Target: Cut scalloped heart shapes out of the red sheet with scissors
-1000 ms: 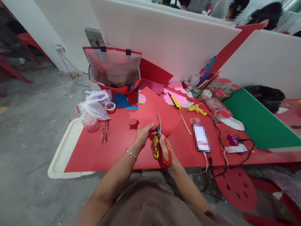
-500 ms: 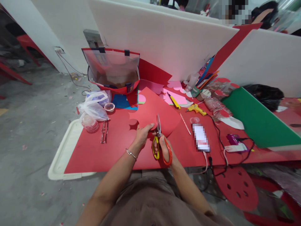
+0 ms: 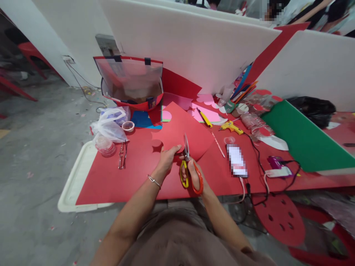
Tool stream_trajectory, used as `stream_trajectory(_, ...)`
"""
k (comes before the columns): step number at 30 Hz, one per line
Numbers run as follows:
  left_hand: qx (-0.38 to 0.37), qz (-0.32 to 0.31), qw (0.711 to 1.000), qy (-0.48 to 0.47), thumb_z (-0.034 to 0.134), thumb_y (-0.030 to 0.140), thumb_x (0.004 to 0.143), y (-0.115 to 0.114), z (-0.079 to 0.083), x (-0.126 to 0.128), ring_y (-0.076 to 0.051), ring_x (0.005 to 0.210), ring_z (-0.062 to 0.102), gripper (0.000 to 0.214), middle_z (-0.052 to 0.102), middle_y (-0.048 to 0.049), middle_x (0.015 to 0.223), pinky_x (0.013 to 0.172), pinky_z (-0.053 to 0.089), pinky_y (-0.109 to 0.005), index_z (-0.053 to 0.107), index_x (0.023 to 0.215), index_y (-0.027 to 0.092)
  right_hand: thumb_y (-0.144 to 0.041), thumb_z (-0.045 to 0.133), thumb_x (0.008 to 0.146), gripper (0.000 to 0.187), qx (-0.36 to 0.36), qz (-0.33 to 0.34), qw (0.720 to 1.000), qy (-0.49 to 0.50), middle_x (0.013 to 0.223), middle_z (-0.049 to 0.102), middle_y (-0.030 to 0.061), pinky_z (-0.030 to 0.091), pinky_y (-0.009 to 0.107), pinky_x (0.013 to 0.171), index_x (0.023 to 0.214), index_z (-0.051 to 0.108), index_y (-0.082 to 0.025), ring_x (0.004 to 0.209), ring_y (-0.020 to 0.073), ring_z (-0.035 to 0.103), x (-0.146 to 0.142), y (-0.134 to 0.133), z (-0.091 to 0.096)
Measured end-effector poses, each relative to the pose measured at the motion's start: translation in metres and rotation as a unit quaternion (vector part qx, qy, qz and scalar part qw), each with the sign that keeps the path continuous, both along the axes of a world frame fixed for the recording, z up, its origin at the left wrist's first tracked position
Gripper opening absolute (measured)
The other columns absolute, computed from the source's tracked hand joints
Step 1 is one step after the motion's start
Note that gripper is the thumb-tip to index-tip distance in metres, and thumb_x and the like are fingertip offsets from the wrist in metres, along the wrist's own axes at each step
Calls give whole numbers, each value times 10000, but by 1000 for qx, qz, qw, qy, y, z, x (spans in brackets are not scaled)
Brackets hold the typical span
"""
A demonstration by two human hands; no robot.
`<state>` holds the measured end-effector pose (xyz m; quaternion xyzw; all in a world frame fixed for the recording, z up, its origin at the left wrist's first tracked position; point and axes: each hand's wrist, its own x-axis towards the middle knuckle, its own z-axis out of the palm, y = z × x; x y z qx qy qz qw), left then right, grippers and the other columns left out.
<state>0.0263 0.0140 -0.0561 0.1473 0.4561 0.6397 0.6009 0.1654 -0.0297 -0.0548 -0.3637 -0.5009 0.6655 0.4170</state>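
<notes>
near the front edge of the desk, the right hand is closed on the scissors, one blade visible over the red paper. the left hand pinches this paper, which reaches toward the far edge, beside a utility knife.

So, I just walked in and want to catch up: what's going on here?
Someone at a table holds a red sheet in the left hand. The right hand grips scissors, which reach over the sheet from its near edge. The sheet's left side has curved notches. A glue gun and a phone lie to the right.
</notes>
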Motion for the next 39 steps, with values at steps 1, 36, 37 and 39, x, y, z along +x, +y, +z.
stream_trajectory(1, 0, 1, 1000, -1, 906, 390, 680, 0, 1, 0, -187, 614, 691, 299, 750, -84, 720, 622, 531, -309, 751, 708, 136, -692, 502, 1041, 558, 2, 0, 1000, -2, 695, 512, -42, 423, 235, 450, 1275, 620, -199, 510, 112, 463, 0, 0, 1)
stream_trajectory(36, -37, 2, 999, 24, 901, 501, 705, 1, 4, -1, -184, 541, 670, 402, 735, -93, 673, 520, 540, -291, 759, 725, 126, -706, 545, 1009, 519, -24, 17, 1000, -4, 691, 505, -46, 416, 218, 443, 1216, 630, -237, 499, 111, 451, 5, -5, 6)
stream_trajectory(37, -36, 2, 999, 23, 900, 493, 706, 1, 5, -1, -184, 538, 669, 393, 733, -91, 669, 516, 540, -291, 756, 719, 127, -710, 548, 1006, 519, -26, 17, 1000, -5, 690, 504, -46, 412, 219, 440, 1212, 632, -240, 496, 112, 448, 5, -5, 6)
stream_trajectory(39, -32, 3, 999, 20, 899, 482, 705, 1, 6, -1, -181, 532, 667, 382, 728, -86, 665, 509, 539, -289, 749, 704, 130, -720, 554, 997, 529, -27, 17, 999, -9, 680, 499, -47, 408, 221, 436, 1212, 634, -243, 490, 115, 442, 6, -5, 6)
